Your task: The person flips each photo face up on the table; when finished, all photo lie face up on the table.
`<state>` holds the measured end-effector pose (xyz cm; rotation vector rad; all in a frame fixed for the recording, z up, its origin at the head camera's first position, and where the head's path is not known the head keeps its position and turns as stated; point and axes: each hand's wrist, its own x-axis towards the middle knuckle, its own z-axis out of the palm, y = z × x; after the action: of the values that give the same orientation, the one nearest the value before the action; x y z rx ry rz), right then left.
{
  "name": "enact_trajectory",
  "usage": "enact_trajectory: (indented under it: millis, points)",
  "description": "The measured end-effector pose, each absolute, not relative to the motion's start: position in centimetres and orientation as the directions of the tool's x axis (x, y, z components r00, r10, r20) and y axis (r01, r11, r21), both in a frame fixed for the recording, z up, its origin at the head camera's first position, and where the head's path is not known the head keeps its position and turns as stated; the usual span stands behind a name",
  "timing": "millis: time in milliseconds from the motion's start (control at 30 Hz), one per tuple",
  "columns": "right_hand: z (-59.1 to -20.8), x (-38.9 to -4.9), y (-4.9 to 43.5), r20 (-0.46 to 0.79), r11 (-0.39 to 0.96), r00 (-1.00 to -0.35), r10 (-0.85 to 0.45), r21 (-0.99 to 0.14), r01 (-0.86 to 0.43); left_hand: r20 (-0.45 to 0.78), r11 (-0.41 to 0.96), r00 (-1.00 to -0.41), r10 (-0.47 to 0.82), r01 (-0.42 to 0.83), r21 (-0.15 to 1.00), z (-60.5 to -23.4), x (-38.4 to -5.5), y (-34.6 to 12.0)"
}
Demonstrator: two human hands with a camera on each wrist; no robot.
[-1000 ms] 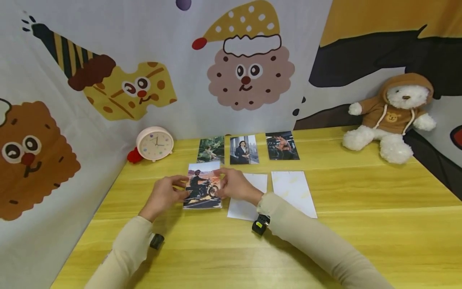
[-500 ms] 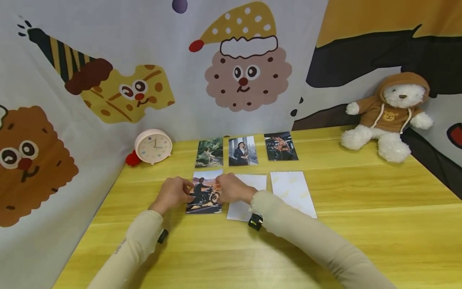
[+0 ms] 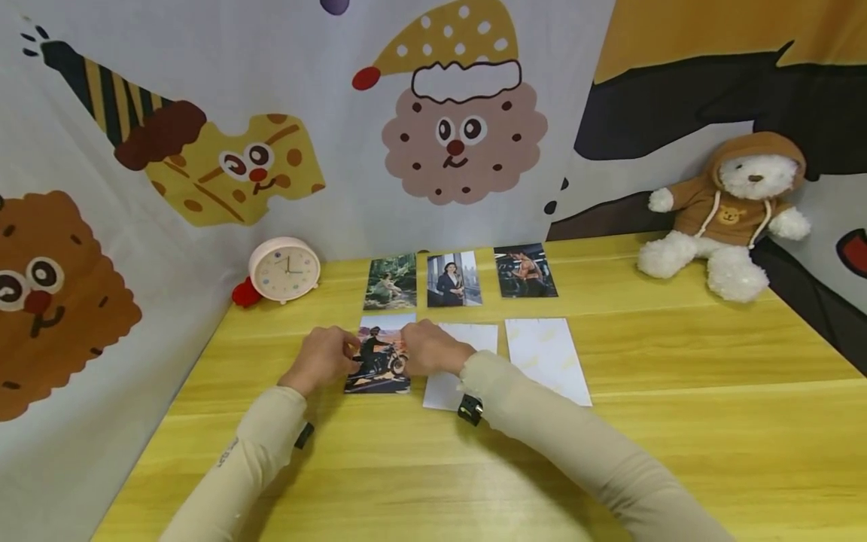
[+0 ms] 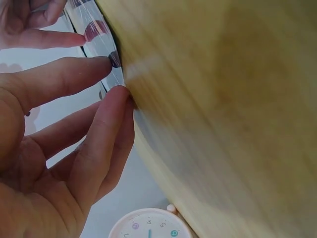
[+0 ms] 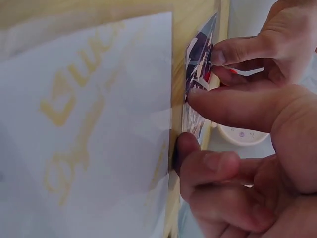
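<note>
A photo print of a motorcycle rider point(image 3: 379, 361) lies on the wooden table point(image 3: 379, 467), below the left end of a row of photos. My left hand point(image 3: 321, 360) pinches its left edge, thumb on the picture and fingertips at the rim point(image 4: 74, 124). At the right edge my right hand point(image 3: 433, 349) pinches it likewise, thumb on its face and curled fingers beside it point(image 5: 233, 163). Right of it lies a white face-down card point(image 3: 450, 391), partly covered by my right hand. Farther right is a second white card point(image 3: 547, 361), with yellowish lettering on its back.
Behind are a forest photo point(image 3: 391, 282), a photo of a person in a suit point(image 3: 454, 280) and a gym photo point(image 3: 525, 271). A pink alarm clock point(image 3: 284, 269) stands back left beside a red object point(image 3: 246, 293). A teddy bear point(image 3: 731, 218) sits back right, against a printed curtain point(image 3: 339, 150).
The motorcycle photo has come down slightly toward me, off the forest photo's lower edge, and now lies flatter. Both hands moved with it and keep to its two sides.
</note>
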<state>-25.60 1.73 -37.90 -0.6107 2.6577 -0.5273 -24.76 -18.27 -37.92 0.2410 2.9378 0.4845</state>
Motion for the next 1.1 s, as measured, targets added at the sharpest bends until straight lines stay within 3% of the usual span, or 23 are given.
enact_trajectory:
  millis: [400,567,700,833,1000,1100]
  points:
    - [-37.7,-26.0,2.2,-0.332,0.835,-0.785,-0.523,-0.383,-0.394,-0.138,0.944,-0.972,0.188,0.14,0.298,-38.0,-24.8,-18.0]
    - [-37.7,-25.6,3.3,-0.301,0.776,-0.76,-0.576,-0.495,-0.391,-0.15,0.942,-0.973,0.177,0.123,0.312,-38.2,-24.7,-18.1]
    - [-36.9,-24.4,6.0,-0.247,0.689,-0.726,-0.641,-0.602,-0.404,-0.036,0.929,-0.984,0.173,0.151,0.338,-37.6,-24.1,-18.3]
    - [-36.1,-23.2,9.4,-0.216,0.647,-0.727,-0.652,-0.658,-0.386,0.065,0.863,-0.977,0.205,0.211,0.459,-36.1,-22.5,-17.9]
    - [-35.7,-22.2,13.0,-0.197,0.679,-0.789,-0.582,-0.651,-0.339,-0.04,0.698,-0.93,0.365,0.245,0.673,-35.3,-20.5,-16.0]
    - [-35.7,-21.6,14.6,-0.17,0.692,-0.806,-0.567,-0.629,-0.354,-0.09,0.631,-0.895,0.438,0.234,0.74,-35.8,-20.1,-15.1]
